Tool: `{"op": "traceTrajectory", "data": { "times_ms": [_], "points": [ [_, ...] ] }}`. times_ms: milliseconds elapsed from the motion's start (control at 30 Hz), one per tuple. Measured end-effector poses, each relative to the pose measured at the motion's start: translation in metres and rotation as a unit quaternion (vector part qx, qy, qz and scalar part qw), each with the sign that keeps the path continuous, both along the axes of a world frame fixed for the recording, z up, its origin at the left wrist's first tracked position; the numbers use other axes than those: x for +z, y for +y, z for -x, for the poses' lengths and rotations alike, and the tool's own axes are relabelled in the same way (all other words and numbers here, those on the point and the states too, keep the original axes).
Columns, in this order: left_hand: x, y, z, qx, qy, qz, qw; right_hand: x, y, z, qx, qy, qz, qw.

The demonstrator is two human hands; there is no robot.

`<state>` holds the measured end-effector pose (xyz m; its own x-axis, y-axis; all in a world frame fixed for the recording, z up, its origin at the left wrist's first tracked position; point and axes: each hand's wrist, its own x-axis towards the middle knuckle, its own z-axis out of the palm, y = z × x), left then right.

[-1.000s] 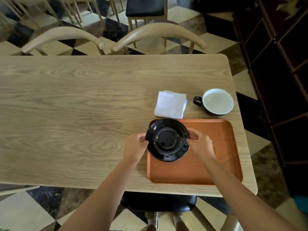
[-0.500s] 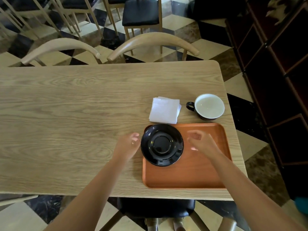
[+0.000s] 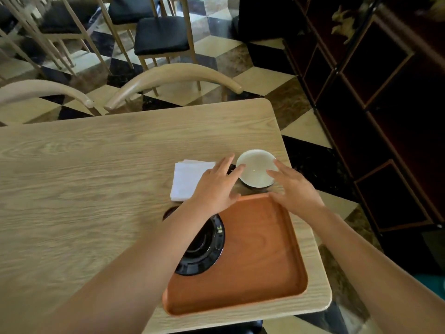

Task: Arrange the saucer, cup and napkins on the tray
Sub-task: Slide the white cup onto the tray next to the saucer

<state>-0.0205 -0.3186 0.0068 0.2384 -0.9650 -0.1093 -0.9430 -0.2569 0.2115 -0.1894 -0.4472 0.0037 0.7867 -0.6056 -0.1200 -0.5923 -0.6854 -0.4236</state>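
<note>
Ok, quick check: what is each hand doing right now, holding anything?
Left hand: open, fingers spread, reaching at the cup from its left; holds nothing.
Right hand: open, fingers at the cup's right rim; no grasp closed yet.

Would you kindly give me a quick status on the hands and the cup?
Left hand and right hand open, flanking the cup, no grip yet. Cup on table beyond the tray; saucer on tray. Napkins beside, nothing blocking.

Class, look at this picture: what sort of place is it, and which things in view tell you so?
Probably a café or restaurant dining room: several matching pale wooden chairs with black seat cushions, a checkered tile floor, and a light wooden dining table holding an orange-brown serving tray.
</note>
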Motion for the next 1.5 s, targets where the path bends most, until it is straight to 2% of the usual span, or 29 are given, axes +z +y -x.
{"op": "traceTrajectory", "data": {
  "times_ms": [167, 267, 467, 700, 867, 1067, 1500],
  "points": [
    [-0.012, -0.024, 0.002, 0.003, 0.032, -0.013, 0.999, -0.018, -0.010, 0.005, 0.050, -0.064, 0.035, 0.996],
    [-0.016, -0.031, 0.004, 0.036, 0.072, 0.019, 0.997, -0.023, -0.014, 0.004, 0.064, -0.090, 0.064, 0.992],
    [-0.018, -0.027, 0.006, 0.047, 0.095, 0.074, 0.992, -0.020, -0.014, 0.012, 0.096, -0.102, 0.104, 0.985],
    [-0.004, 0.000, 0.027, 0.020, 0.101, 0.147, 0.984, -0.004, 0.012, 0.041, 0.089, -0.134, 0.148, 0.976],
    [-0.007, 0.024, 0.044, -0.006, 0.091, 0.137, 0.986, -0.007, 0.035, 0.065, 0.091, -0.143, 0.161, 0.972],
    [-0.020, 0.041, 0.061, 0.010, 0.101, 0.122, 0.987, -0.026, 0.050, 0.081, 0.086, -0.154, 0.162, 0.971],
    [-0.026, 0.031, 0.060, -0.003, 0.073, 0.116, 0.991, -0.038, 0.042, 0.083, 0.072, -0.132, 0.165, 0.975]
  ]
}}
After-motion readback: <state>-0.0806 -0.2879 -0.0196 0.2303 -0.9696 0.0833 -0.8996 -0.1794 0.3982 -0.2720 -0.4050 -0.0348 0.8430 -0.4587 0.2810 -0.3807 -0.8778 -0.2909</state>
